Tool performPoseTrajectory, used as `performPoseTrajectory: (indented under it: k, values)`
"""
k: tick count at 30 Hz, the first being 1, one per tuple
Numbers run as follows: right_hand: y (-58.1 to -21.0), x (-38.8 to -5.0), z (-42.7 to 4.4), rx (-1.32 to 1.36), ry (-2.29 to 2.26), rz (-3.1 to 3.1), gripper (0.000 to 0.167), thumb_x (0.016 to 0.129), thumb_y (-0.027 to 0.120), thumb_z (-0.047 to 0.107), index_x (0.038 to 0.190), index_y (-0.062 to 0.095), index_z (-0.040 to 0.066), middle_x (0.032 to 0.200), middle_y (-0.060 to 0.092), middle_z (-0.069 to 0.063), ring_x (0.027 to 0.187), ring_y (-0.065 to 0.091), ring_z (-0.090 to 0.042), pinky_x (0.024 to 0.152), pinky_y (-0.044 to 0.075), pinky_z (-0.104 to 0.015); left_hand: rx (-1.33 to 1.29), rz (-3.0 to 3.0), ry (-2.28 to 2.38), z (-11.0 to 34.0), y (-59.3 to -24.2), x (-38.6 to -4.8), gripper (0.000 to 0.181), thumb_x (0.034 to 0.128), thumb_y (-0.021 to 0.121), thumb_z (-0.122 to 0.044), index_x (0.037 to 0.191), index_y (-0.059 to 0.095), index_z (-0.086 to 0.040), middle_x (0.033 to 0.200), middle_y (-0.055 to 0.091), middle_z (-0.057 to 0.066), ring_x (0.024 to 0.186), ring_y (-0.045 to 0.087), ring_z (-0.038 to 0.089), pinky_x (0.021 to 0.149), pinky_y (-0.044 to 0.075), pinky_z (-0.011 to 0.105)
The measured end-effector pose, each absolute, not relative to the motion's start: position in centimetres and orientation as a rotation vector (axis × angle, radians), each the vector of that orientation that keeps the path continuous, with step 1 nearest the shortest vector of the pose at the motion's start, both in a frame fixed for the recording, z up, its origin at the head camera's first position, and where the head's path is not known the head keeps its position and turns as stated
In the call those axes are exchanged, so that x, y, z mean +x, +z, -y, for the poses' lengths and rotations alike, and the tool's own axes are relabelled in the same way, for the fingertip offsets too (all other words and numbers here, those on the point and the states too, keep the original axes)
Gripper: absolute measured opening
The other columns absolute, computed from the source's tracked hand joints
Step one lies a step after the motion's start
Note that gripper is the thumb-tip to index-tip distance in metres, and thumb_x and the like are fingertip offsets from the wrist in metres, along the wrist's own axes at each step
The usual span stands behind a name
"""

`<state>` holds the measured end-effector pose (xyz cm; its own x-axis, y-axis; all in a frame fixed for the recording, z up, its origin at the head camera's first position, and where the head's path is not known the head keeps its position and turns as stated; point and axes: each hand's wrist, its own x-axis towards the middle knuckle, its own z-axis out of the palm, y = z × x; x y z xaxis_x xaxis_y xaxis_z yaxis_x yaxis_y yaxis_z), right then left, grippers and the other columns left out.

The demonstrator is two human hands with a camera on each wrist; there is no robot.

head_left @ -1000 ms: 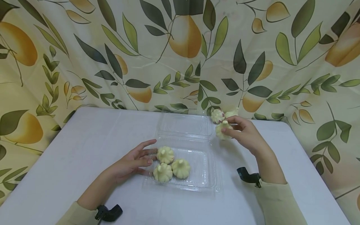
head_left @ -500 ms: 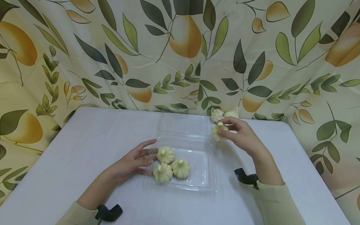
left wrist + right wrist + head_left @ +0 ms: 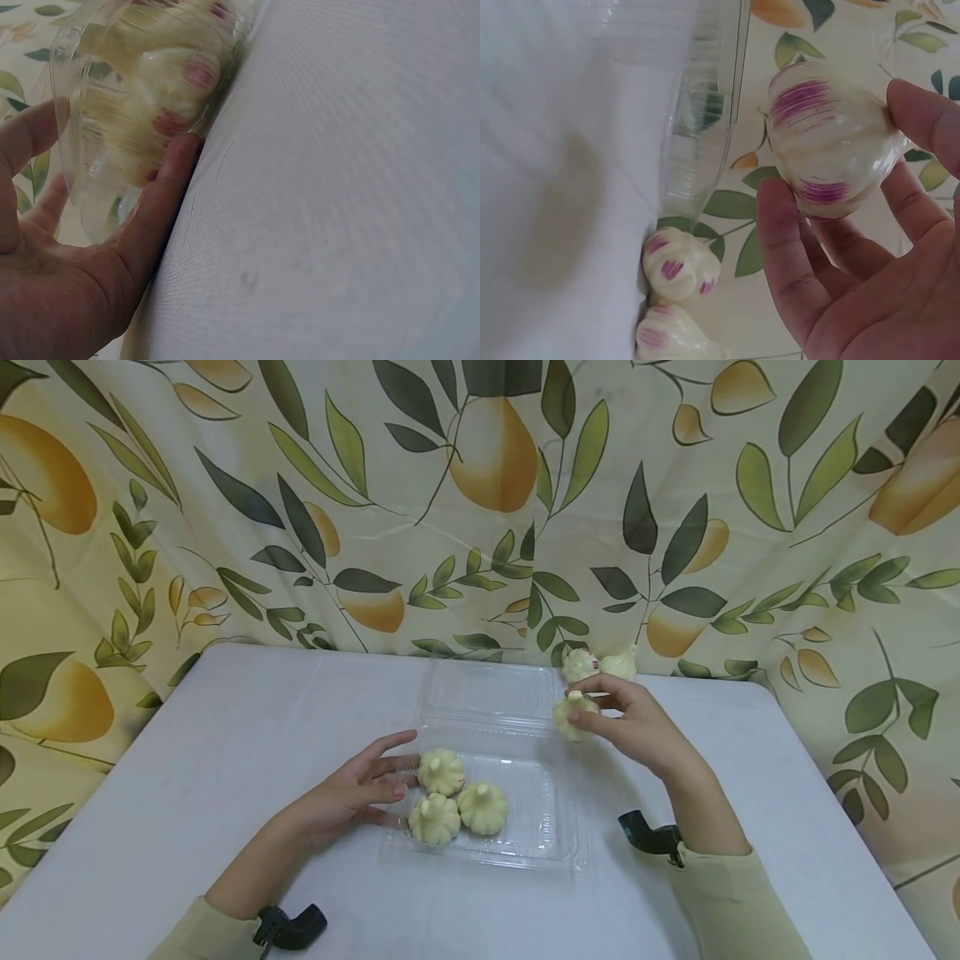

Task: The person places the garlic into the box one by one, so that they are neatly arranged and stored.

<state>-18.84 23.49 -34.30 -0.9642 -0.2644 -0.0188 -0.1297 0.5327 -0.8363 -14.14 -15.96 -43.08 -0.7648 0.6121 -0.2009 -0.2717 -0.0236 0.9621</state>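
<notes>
My right hand (image 3: 641,727) pinches a pale garlic bulb (image 3: 567,720) between thumb and fingers, held above the table beside the container's hinge. Purple streaks show on this held garlic bulb (image 3: 832,142) in the right wrist view. A clear plastic clamshell container (image 3: 540,814) lies with its lid (image 3: 491,689) folded back. Three garlic bulbs (image 3: 482,809) sit together in the left part of its base. Against the container's left wall rests my left hand (image 3: 345,793), fingers spread and fairly straight. In the left wrist view, the container wall (image 3: 71,135) stands between its fingers and thumb.
Two more garlic bulbs, one with purple marks (image 3: 580,667) and one plainer (image 3: 618,662), stand at the table's back edge behind my right hand. A white cloth covers the table (image 3: 300,710). A curtain with fruit and leaf print (image 3: 480,568) hangs directly behind.
My right hand has moved left with the garlic bulb, from near the two back bulbs toward the container's right edge. The left hand and the container have stayed put.
</notes>
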Motion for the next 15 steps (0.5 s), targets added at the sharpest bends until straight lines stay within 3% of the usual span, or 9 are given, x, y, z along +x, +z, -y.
performPoseTrajectory:
  k: [15]
  values:
    - [-35.2, -18.7, -22.2, -0.433, -1.428, -2.595, 0.031, 0.089, 0.076, 0.020, 0.116, 0.067, 0.009, 0.123, 0.062, -0.009, 0.117, 0.057, -0.034, 0.085, 0.049, -0.039, 0.382, -1.620, 1.879, 16.1, -43.2, -14.1, 0.077, 0.0989, 0.059, -0.008, 0.160, 0.015, -0.023, 0.162, 0.022, 0.019, 0.145, 0.031, 0.041, 0.091, 0.053, 0.056]
